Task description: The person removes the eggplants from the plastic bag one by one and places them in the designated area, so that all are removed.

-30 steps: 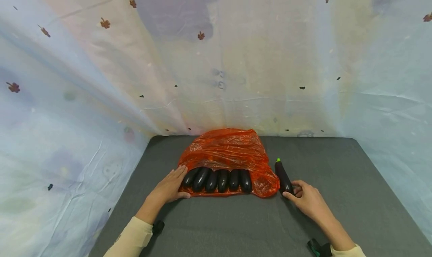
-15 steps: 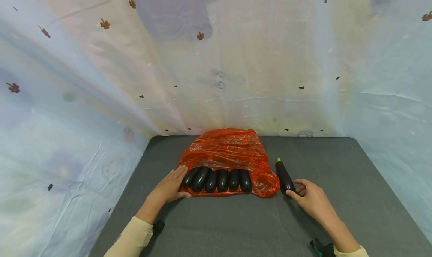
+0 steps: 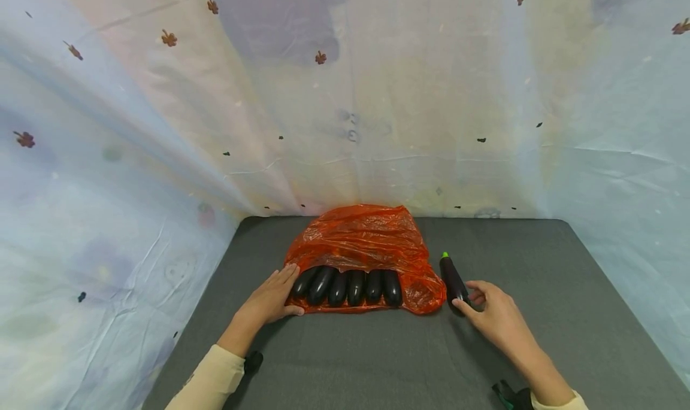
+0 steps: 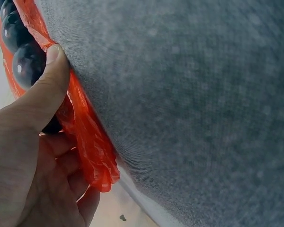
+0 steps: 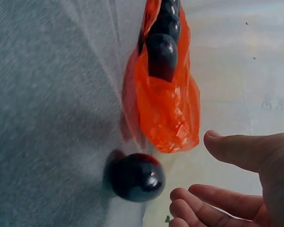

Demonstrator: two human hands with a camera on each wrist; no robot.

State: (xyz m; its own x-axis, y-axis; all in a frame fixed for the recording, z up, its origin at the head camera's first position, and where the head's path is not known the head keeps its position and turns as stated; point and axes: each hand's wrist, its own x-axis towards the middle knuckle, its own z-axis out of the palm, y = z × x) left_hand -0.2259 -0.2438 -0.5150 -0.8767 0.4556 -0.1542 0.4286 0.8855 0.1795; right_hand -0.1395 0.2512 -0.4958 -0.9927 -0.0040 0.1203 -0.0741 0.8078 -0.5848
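A red plastic bag lies on the table with a row of several dark eggplants showing at its open front. My left hand rests at the bag's left end, fingers straight along it. In the left wrist view, the thumb lies over the bag's front edge beside the nearest eggplant. One eggplant with a green stem end lies to the right of the bag, stem pointing away. My right hand is close to its near end; the right wrist view shows a gap between the loose fingers and that eggplant.
The grey table reaches back to a pale patterned curtain that hangs behind and on both sides. An empty, crumpled corner of the bag bulges toward the single eggplant.
My right hand has eased slightly off the single eggplant's near end, which now shows more. The left hand, bag and row of eggplants have stayed put.
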